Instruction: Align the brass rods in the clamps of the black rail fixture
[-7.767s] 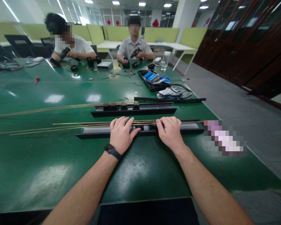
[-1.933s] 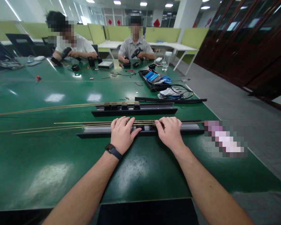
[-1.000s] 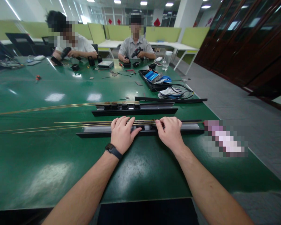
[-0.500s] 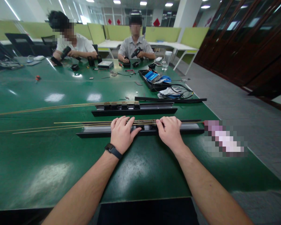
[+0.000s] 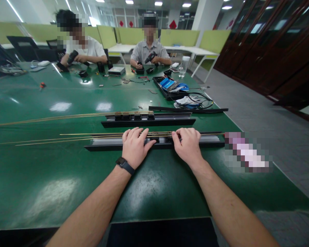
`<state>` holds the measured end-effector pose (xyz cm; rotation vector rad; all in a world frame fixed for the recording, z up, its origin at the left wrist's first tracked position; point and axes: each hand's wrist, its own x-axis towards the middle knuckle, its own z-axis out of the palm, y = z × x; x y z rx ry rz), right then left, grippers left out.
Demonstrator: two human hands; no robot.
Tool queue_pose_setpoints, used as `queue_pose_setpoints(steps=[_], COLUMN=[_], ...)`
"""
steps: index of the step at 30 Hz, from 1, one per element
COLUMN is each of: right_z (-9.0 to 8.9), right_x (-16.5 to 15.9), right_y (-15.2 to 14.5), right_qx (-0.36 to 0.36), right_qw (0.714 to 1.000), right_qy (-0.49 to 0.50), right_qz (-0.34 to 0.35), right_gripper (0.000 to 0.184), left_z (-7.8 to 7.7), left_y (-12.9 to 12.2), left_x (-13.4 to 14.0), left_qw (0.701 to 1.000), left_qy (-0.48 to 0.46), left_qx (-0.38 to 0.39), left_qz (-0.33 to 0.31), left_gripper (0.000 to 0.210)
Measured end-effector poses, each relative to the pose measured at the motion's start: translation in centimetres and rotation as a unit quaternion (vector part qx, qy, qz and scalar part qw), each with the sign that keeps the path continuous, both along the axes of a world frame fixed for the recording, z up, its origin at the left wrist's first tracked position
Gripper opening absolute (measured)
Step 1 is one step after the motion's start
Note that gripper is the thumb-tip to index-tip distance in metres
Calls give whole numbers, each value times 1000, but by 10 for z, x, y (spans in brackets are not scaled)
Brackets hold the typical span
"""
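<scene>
A long black channel [image 5: 108, 148] with a silvery inside lies across the green table in front of me. My left hand [image 5: 134, 143], wearing a dark watch [image 5: 124, 164], grips it left of the middle, fingers bent over the far side and thumb on the near side. Farther right, my right hand [image 5: 187, 143] is closed around the same channel, its thumb at the far edge. Thin brass-coloured rods [image 5: 92, 134] run along the channel, pass under my fingers and stick out to the left. Small dark blocks between my hands are partly hidden.
Behind lies a second black channel [image 5: 149, 122] with several dark blocks and long rods. A black strip [image 5: 187, 110], cables with a glove [image 5: 189, 101] and a black tray [image 5: 167, 92] lie beyond. Two people holding drills sit across the table [image 5: 154, 192]. A blurred-out item [image 5: 247, 151] is at right.
The view has shifted very slightly. Both hands stay in the same place on the channel, and the rods have hardly moved.
</scene>
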<state>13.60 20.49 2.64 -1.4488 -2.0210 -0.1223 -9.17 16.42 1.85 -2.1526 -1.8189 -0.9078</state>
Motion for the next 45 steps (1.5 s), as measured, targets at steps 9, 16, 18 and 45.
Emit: queue_pose_setpoints(steps=[9,16,18,45], right_z=[-2,-3,-4,-5], right_x=[-1,1,2,2], right_y=[2,4,5,5], right_qx=[8,-2,-2,-1], right_qw=[1000,1000,1000,1000], right_qy=[5,12,14,5], right_qz=[4,5,7,6], right_gripper=[28,29,29,28], left_z=[-1,0,1,2], left_y=[0,0,0,-1], left_x=[1,0,0,1], left_qw=[1000,1000,1000,1000], left_qy=[7,14,14,12], left_qx=[11,8,8,-4], left_qz=[3,5,5,4], left_gripper=[48,47,47,48])
